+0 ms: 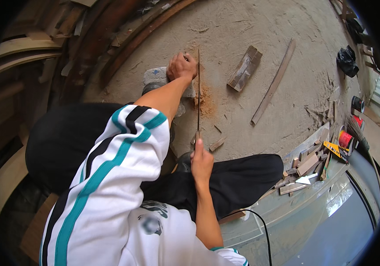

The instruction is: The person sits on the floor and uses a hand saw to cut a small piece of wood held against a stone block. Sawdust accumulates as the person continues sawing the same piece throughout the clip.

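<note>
Left arm, head view: The arm is stretched toward the far side, its forearm bared beyond a white sleeve (123,150) striped in black and teal.
Left hand: The left hand (182,66) is lowered over the far edge of a pale block (154,74), knuckles up, fingers curled; what is gripped beneath cannot be told, as the underside is hidden.
Right arm: The forearm is carried over the black trousers (247,175), pointed straight away from the body.
Right hand: The right hand (202,163) is closed around the handle of a saw, with the thumb laid along the top.
Saw: The saw (198,91) is held in front of the body, its near end in the right hand and its far end just beside the left hand; the dark blade is seen edge-on as a thin, straight line.
Sawdust: Orange-brown sawdust (207,105) is scattered on the concrete floor (238,133), mostly right of the blade.
Block: The pale block is marked with blue on top and set left of the blade, partly covered by the left arm.
Right side: A short wooden piece (244,68) and a long, narrow strip (273,82) are laid apart on the floor; nearer, wood scraps (305,165) are heaped beside a yellow-and-black tool (335,150).
Left side: Curved boards (26,46) are stacked.
</note>
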